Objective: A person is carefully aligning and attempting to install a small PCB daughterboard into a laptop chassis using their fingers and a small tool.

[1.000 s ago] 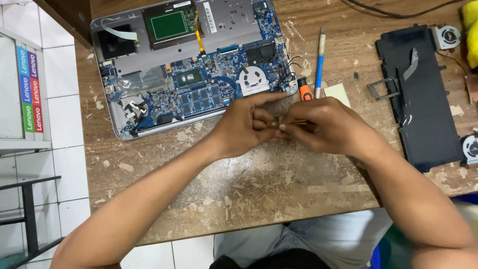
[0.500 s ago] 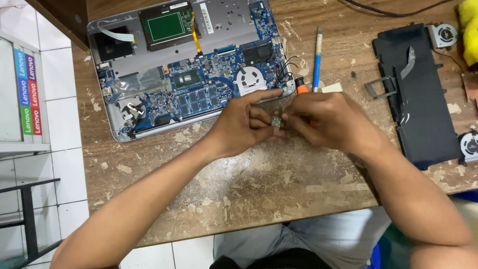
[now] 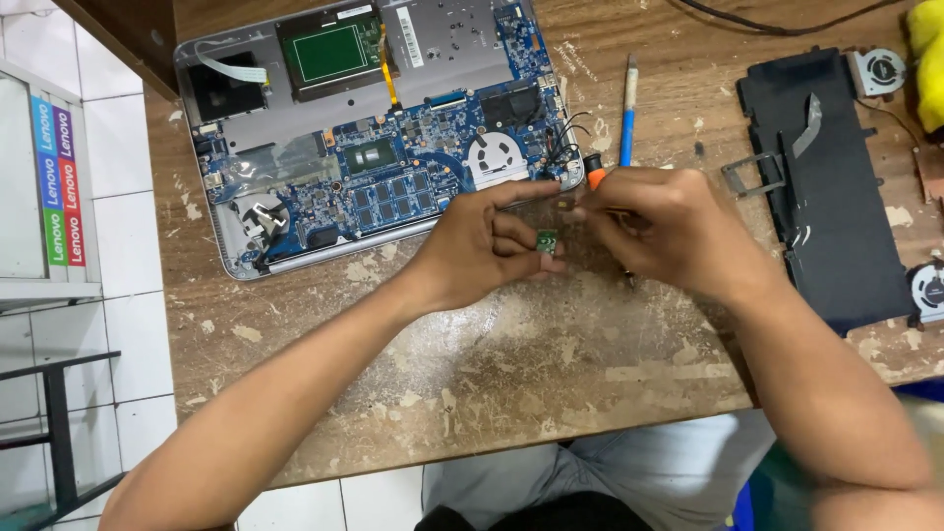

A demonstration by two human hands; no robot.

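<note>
Pinching small green board [image 3: 547,241] between left hand [image 3: 482,246], right hand [image 3: 661,228], beside opened laptop [image 3: 374,128] edge

Worn, rough wooden table [image 3: 511,393]; matt silver metal laptop shell [image 3: 452,39]; black matt plastic battery [image 3: 836,197]

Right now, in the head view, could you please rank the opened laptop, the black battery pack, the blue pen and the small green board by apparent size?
1. opened laptop
2. black battery pack
3. blue pen
4. small green board, pinched in the left hand
</note>
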